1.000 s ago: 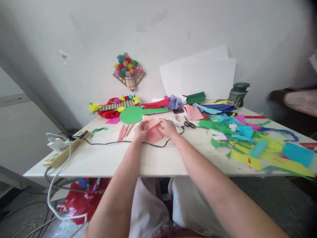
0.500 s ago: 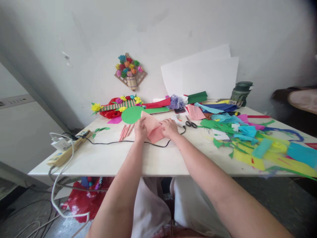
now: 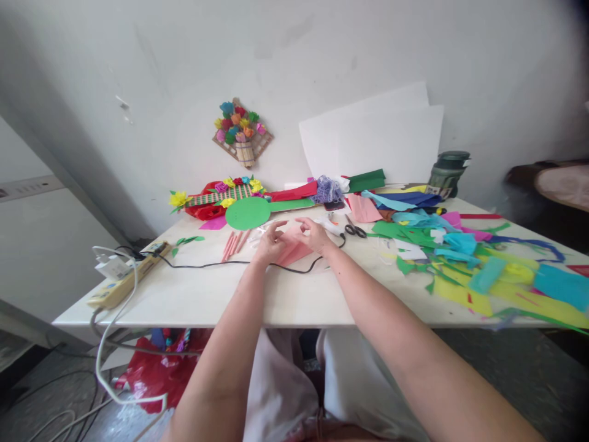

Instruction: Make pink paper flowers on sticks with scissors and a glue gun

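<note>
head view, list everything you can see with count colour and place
table: one, white, across the middle
pink paper: one folded piece, under both hands
pink sticks: a few, left of the hands
black cord: one, running from the power strip past the hands
power strip: one, cream, table's left edge
green disc: one, behind the hands
scissors: one pair, black handles, right of the hands
paper scraps: many, green, yellow, blue, magenta, right side of the table
white sheets: two or so, leaning on the wall
flower basket: one, multicoloured, on the wall
jar: one, dark green, back right
left hand: on the pink paper, fingers spread
right hand: on the pink paper, fingers spread
</note>
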A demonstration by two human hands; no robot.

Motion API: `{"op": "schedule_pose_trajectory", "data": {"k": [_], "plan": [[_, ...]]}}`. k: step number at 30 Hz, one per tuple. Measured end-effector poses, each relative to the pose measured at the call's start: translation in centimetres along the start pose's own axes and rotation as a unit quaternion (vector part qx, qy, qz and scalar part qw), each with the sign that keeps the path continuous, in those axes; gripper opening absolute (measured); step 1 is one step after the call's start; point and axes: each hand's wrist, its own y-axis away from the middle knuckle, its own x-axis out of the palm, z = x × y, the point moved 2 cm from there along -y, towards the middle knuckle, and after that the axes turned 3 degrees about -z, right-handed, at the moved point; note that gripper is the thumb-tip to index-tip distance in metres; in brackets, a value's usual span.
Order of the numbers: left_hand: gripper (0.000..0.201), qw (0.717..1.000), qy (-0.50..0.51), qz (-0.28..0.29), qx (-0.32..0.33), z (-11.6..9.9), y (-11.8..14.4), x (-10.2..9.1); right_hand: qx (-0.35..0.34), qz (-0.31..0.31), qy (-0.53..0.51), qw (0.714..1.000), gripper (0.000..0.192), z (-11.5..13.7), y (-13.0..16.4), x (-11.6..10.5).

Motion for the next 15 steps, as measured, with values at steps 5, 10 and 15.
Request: {"op": "schedule_pose_trajectory", "data": {"k": [5, 10, 15], "plan": [[0.048, 0.999, -0.023, 0.002, -0.035, 0.4, -0.1, -0.5, 0.002, -0.027, 0.025, 0.999, 0.014, -0.5, -0.1, 0.0], [0.024, 0.997, -0.009, 0.002, -0.076, 0.3, -0.1, -1.2, 0.043, -0.051, -0.096, 0.993, 0.017, -1.5, -0.4, 0.1], [0.032, 0.993, 0.076, -0.014, -0.09, 0.5, 0.1, -1.5, 0.089, -0.02, -0.233, 0.968, 0.019, -1.1, -0.2, 0.2]]}}
